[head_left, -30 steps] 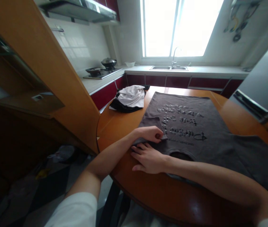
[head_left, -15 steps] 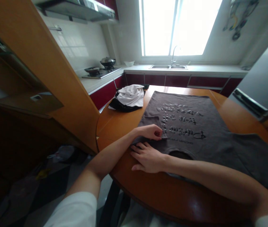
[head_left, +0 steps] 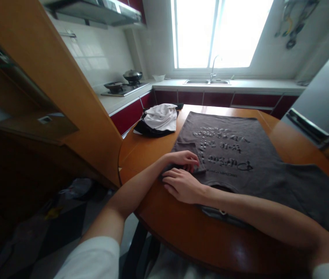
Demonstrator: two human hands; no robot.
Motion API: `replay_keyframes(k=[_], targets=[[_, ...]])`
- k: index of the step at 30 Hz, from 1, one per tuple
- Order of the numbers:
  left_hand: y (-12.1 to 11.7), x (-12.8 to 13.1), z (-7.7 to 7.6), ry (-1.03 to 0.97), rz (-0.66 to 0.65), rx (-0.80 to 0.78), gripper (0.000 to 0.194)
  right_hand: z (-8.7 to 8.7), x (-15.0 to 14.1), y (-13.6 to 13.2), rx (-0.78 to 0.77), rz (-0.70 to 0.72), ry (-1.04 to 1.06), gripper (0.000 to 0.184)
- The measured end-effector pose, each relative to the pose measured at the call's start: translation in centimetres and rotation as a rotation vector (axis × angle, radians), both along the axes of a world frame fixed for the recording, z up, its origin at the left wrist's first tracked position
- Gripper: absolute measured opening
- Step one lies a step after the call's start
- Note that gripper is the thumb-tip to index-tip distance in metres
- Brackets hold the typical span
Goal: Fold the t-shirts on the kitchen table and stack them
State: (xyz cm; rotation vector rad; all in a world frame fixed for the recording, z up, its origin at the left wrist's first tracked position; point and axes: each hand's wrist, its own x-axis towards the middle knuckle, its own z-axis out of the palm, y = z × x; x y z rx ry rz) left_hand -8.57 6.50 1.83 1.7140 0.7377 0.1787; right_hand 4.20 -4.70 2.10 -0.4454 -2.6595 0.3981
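A dark grey T-shirt (head_left: 231,139) with raised lettering lies spread on the wooden table, its neck opening towards me. Its left sleeve (head_left: 186,147) is folded inward over the body; the other sleeve (head_left: 312,178) stretches out to the right. My left hand (head_left: 185,158) rests over the folded sleeve, fingers loosely bent and a little apart. Just nearer to me, my right hand (head_left: 183,186) has its fingers drawn together and curled at the shirt's shoulder edge. My right forearm crosses over the neckline and hides part of it.
A pile of white and black clothes (head_left: 160,118) sits at the table's (head_left: 141,155) far left. Beyond are a stove with pans (head_left: 132,76), a counter with a sink (head_left: 206,82) and a window. A fridge (head_left: 315,100) stands at the right, a wooden panel (head_left: 86,97) at the left.
My left hand's fingers have loosened from a curl and lifted slightly. My right hand has shifted a little away from me, its spread fingers and thumb now drawn in.
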Motion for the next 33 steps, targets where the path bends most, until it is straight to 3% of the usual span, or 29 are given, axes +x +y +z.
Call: replay_keyframes(k=[5,9,12,14,15,17,19,22,24,29,33], targets=[[0.3,-0.4,-0.2,-0.082,0.086,-0.125,0.051,-1.0,0.3,0.7,-0.107,0.113,-0.114,0.05],[0.6,-0.4,-0.3,-0.189,0.198,-0.141,0.049,0.0,2.1,1.4,-0.226,0.174,-0.095,0.054],[1.6,-0.6,-0.4,-0.326,0.514,0.05,0.038,1.2,4.2,2.9,-0.297,0.142,-0.024,0.047],[2.4,-1.1,-0.6,-0.296,0.717,0.312,0.03,1.3,5.6,4.2,-0.268,-0.007,0.024,0.046],[2.8,-1.4,-0.8,-0.227,0.759,0.46,0.027,1.0,6.3,4.9,-0.228,-0.107,0.031,0.048],[3.4,-2.0,-1.3,-0.037,0.697,0.717,0.029,-0.1,7.5,5.9,-0.137,-0.276,-0.02,0.057],[3.7,-2.5,-2.0,0.146,0.544,0.856,0.036,-1.5,8.2,6.3,-0.081,-0.347,-0.141,0.066],[3.7,-2.6,-2.9,0.398,0.364,0.88,0.047,-2.8,8.8,6.1,-0.057,-0.346,-0.284,0.071],[3.4,-2.3,-3.0,0.52,0.32,0.874,0.052,-3.0,8.9,6.0,-0.046,-0.334,-0.319,0.07],[2.7,-1.4,-2.3,0.546,0.326,0.996,0.054,-3.0,9.0,6.1,-0.047,-0.331,-0.31,0.07],[2.7,-0.8,-2.2,0.536,0.203,0.959,0.059,-3.3,9.0,6.4,-0.044,-0.332,-0.277,0.071]])
